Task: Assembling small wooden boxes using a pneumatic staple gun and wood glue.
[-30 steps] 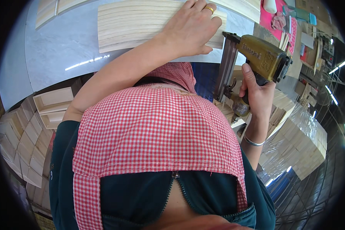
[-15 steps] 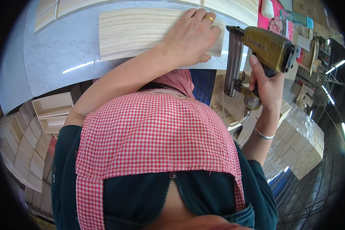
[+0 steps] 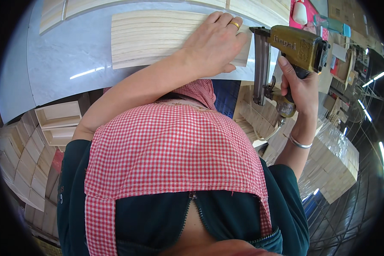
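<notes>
Red-checked apron [image 3: 170, 149] fills the near field, with stacked wooden boxes [image 3: 57, 115] at the lower left; right hand [image 3: 301, 87] is clenched round the grip of the nail gun [image 3: 294, 45], which has risen since the earlier frame and now sits level with the panel's right end, nose just beside it; left hand [image 3: 215, 42] lies flat, fingers spread, pressing the wooden panel [image 3: 153, 36] on the grey table [image 3: 64, 64]; panel position is unchanged.

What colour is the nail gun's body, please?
Olive-gold nail gun, in the right hand; head view.
</notes>
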`<state>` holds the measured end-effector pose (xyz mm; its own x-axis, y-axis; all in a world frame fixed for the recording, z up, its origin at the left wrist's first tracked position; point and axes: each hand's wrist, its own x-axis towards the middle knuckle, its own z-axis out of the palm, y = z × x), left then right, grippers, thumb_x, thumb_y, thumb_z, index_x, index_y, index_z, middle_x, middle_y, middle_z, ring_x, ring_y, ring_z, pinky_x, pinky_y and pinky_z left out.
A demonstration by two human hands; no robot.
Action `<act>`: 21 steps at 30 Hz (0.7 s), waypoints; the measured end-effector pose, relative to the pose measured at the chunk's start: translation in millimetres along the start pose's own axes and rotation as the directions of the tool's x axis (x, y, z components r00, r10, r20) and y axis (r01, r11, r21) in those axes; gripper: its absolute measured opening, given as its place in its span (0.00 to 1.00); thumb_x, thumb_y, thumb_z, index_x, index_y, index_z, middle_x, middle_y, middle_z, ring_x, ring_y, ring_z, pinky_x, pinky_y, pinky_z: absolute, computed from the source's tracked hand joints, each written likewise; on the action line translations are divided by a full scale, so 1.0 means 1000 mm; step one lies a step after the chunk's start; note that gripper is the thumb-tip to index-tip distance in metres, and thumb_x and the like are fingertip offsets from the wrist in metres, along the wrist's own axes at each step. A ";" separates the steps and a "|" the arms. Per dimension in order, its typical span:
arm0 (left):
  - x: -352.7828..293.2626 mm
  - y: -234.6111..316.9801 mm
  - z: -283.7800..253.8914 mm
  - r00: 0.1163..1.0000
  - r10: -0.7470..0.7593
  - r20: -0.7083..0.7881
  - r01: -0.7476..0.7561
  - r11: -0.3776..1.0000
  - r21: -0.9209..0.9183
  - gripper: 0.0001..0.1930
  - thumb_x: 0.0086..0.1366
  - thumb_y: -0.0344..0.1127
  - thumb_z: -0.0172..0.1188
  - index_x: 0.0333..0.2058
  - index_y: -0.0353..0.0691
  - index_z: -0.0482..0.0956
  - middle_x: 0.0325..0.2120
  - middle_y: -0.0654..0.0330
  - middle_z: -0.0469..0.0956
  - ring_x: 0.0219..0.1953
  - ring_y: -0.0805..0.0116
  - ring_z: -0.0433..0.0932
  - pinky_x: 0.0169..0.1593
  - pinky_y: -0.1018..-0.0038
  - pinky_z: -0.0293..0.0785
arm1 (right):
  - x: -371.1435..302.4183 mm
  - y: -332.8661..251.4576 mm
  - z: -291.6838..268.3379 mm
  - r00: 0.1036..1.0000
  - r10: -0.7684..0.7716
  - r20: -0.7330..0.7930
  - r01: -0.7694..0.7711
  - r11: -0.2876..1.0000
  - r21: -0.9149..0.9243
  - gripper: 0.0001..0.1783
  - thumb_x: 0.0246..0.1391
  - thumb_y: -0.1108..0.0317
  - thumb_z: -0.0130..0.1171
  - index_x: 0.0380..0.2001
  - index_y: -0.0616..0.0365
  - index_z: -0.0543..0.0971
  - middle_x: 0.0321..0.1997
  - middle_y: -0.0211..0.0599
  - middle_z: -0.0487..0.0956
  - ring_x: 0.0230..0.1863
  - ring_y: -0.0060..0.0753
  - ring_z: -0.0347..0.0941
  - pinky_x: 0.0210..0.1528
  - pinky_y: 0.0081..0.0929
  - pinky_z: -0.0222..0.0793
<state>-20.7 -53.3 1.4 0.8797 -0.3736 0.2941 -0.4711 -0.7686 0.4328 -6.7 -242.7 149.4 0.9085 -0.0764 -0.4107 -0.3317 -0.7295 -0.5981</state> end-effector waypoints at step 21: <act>-0.052 -0.037 -0.066 0.919 -0.169 0.358 0.211 0.974 -0.081 0.27 0.46 0.41 0.77 0.40 0.35 0.73 0.45 0.45 0.73 0.52 0.48 0.70 0.60 0.59 0.66 | -0.078 0.044 0.014 0.997 -0.072 0.001 0.072 0.992 0.099 0.12 0.55 0.72 0.71 0.39 0.64 0.79 0.20 0.30 0.76 0.12 0.18 0.65 0.12 0.17 0.60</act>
<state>-53.4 29.1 26.1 0.9106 -0.3990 -0.1076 -0.2788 -0.7853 0.5527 -95.2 -259.4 145.7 0.9298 -0.0225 -0.3673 -0.2891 -0.6620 -0.6915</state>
